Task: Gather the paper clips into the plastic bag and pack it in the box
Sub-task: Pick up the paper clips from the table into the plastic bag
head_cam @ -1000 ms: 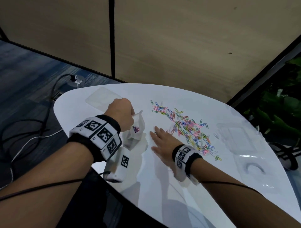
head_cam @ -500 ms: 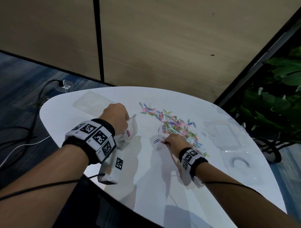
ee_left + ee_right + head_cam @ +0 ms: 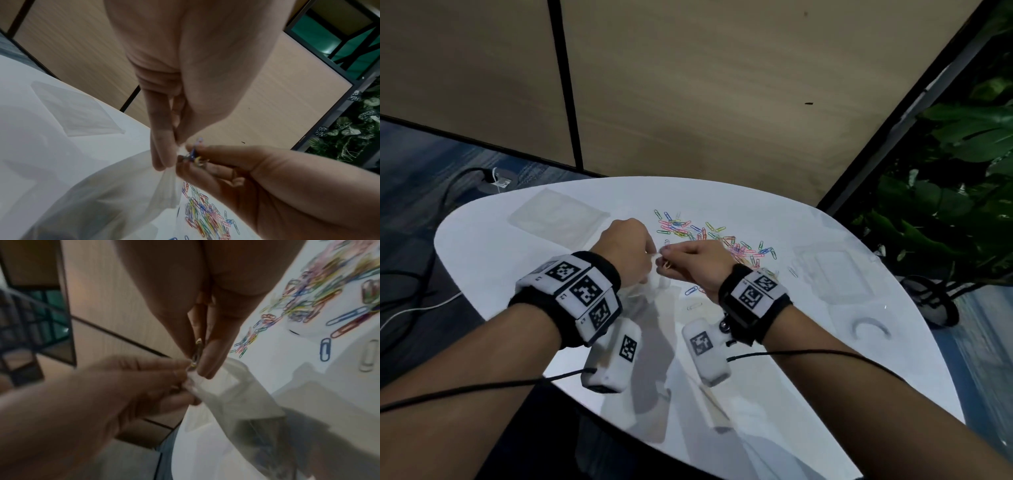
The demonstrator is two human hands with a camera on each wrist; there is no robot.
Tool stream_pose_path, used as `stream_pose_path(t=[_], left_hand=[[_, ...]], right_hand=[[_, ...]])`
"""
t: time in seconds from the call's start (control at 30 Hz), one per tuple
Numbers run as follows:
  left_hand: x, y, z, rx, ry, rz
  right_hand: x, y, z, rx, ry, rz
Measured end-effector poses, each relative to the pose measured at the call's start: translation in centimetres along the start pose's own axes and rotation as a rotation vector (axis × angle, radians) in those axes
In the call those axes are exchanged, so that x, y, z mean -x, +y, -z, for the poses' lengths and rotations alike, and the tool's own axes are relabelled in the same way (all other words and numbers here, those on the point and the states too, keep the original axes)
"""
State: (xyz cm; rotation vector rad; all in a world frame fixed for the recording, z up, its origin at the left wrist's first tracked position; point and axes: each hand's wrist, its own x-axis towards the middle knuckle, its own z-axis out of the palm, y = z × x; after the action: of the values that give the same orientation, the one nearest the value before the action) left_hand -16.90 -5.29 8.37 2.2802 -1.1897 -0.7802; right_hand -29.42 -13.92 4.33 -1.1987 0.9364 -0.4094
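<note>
My left hand (image 3: 650,255) pinches the mouth of a clear plastic bag (image 3: 649,289), which hangs down to the white table (image 3: 517,274). The bag (image 3: 115,194) holds a few clips at its bottom. My right hand (image 3: 666,262) pinches a small bunch of coloured paper clips (image 3: 194,155) right at the bag's mouth, touching the left fingertips (image 3: 180,374). The main pile of coloured paper clips (image 3: 722,240) lies just beyond my right hand. A clear plastic box (image 3: 835,274) sits at the table's right.
A blue clip (image 3: 691,291) and a white clip (image 3: 694,306) lie apart from the pile, near my right wrist. A flat clear plastic piece (image 3: 558,219) lies at the far left and a clear lid (image 3: 869,329) at the right front. Plants (image 3: 962,171) stand beyond the right edge.
My right hand left the pile with a few clips pinched and moved left to the bag's mouth. The left hand still holds the bag.
</note>
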Motion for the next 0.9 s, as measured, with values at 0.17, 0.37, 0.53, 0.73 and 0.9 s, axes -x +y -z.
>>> stream_pose_path(t=[0.17, 0.37, 0.53, 0.73, 0.9], left_hand=[[-0.1, 0.5, -0.1, 0.019, 0.032, 0.005], [-0.2, 0.3, 0.1, 0.012, 0.040, 0.018], [-0.3, -0.2, 0.7, 0.018, 0.033, 0.035], [-0.4, 0.1, 0.2, -0.039, 0.013, 0.014], [-0.2, 0.5, 0.0, -0.072, -0.009, 0.007]], right_hand=[[0.3, 0.8, -1.4, 0.721, -0.039, 0.163], [0.6, 0.0, 2.3, 0.708, 0.122, 0.347], [0.6, 6.5, 5.6, 1.788, -0.371, 0.362], [-0.4, 9.3, 11.6, 1.932, -0.166, 0.217], [-2.4, 10.2, 15.6, 1.823, 0.003, 0.106]])
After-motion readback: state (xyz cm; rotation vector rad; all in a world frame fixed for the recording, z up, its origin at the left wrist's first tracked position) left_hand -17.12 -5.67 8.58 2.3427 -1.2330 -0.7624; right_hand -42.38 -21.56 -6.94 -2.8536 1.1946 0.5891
